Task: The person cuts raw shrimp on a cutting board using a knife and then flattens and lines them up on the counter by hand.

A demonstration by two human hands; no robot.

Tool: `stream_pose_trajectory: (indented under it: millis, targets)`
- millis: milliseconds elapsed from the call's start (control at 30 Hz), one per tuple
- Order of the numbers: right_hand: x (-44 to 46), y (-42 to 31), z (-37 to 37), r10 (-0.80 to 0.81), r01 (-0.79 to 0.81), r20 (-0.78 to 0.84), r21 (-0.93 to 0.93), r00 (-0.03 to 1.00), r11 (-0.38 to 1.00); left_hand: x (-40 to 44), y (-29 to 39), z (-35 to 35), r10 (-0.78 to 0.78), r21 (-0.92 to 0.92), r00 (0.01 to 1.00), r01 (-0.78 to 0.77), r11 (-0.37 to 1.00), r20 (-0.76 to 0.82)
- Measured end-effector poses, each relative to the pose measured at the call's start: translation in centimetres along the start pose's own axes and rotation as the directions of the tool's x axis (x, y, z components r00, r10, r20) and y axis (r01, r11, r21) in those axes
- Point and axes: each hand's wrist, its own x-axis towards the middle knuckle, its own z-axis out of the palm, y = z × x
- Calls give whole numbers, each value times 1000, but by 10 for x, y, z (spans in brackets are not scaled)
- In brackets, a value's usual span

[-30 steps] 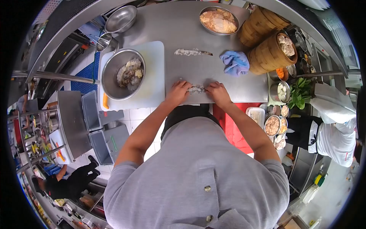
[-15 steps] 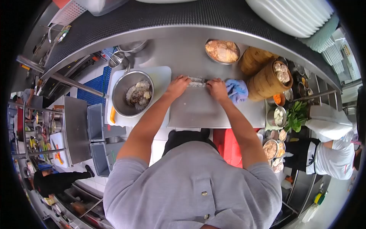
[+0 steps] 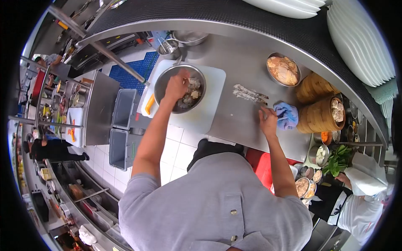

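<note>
My left hand (image 3: 176,88) reaches into a steel bowl (image 3: 158,88) of greyish raw prawns (image 3: 193,88); its fingers are blurred and partly hidden, so I cannot tell whether they hold one. The bowl sits on a white cutting board (image 3: 214,90), with an orange-yellow handle (image 3: 149,104) beside it. On the steel counter, several prawns (image 3: 250,94) lie stretched out side by side. Just below their right end, my right hand (image 3: 268,121) hovers over or rests on the counter, fingers apart and holding nothing. A blue cloth (image 3: 286,115) lies right next to it.
Bamboo steamers (image 3: 320,115) and a bowl of pale orange food (image 3: 283,69) stand to the right. A shelf edge (image 3: 217,27) with white plates overhangs the back. Grey bins (image 3: 125,109) stand on the left. A co-worker in white (image 3: 360,209) is at the far right.
My left hand has left the prawns on the counter and moved left into the bowl. My right hand has let go of them and drawn back. The view has turned and shifted.
</note>
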Motion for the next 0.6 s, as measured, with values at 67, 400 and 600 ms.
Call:
stream_pose_trajectory:
  millis: [67,400,600]
  targets:
    - [-1,-12,5,-14,14,-1,23,1000,1000,8,-38,-1,219,161,972,-230,960,87]
    - [10,-117,47,-237,247,-69,247,969,937,29,-47,2,159,235,932,-243,941,325]
    - [12,-168,65,-285,265,12,336,958,904,29,-44,10,226,98,925,-267,959,305]
